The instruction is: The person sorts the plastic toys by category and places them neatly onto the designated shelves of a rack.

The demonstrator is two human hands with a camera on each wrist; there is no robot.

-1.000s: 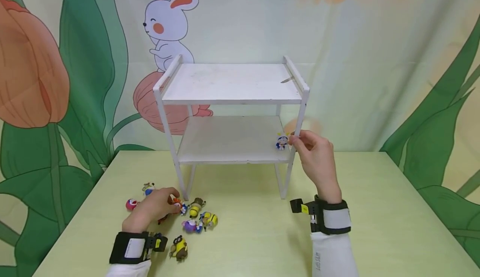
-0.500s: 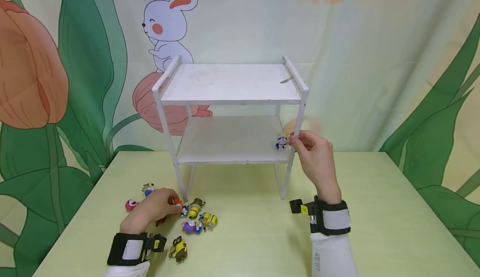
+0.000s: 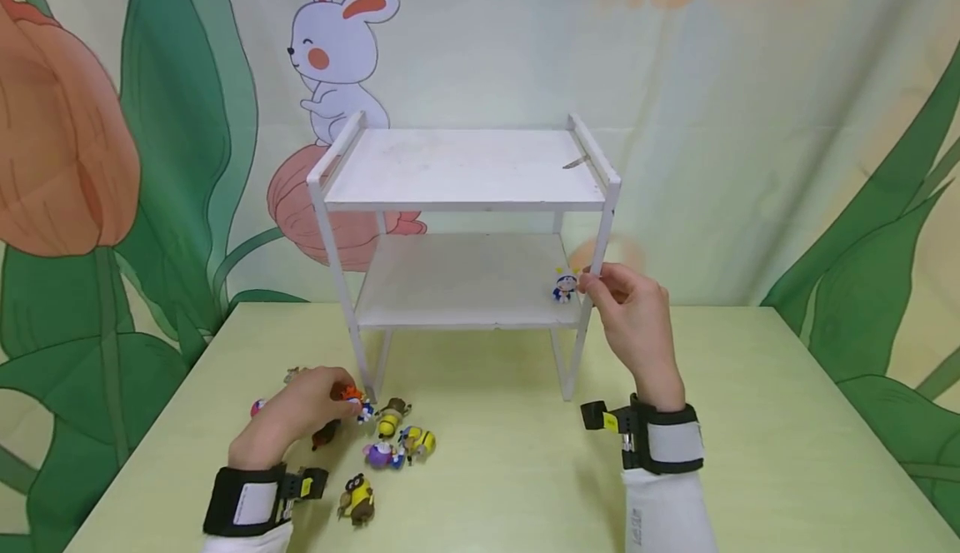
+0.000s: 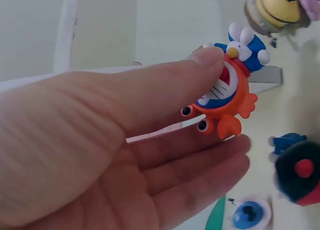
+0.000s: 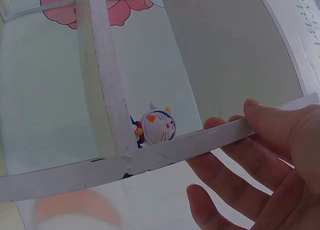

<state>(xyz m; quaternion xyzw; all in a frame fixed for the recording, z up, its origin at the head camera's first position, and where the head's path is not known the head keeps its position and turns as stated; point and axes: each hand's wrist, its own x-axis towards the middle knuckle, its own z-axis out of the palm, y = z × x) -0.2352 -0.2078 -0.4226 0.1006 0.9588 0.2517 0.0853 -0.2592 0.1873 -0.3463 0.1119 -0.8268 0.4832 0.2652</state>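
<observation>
Between thumb and fingers my left hand (image 3: 292, 415) pinches a small cat figurine (image 4: 229, 97) with an orange crab hood and blue-and-white parts. It is held just over the left of the table, near the rack's front left leg. My right hand (image 3: 637, 320) grips the front right post (image 5: 185, 146) of a white two-tier rack (image 3: 465, 203), thumb on one side and fingers on the other. Close to those fingertips, a white-and-blue cat figurine (image 3: 565, 287) with yellow-tipped horns stands on the lower shelf (image 3: 465, 278), apart from the hand.
Several figurines lie on the table at left: yellow-and-brown ones (image 3: 392, 416), a yellow-and-blue one (image 3: 417, 440), a purple one (image 3: 379, 454) and a goggled one (image 3: 357, 500). A dark figurine (image 3: 326, 434) is partly under my left hand. A printed cloth (image 3: 712, 120) hangs behind.
My left hand has risen slightly and shifted a little left with the orange-hooded figurine, uncovering more of the dark figurine below. My right hand keeps its hold on the post.
</observation>
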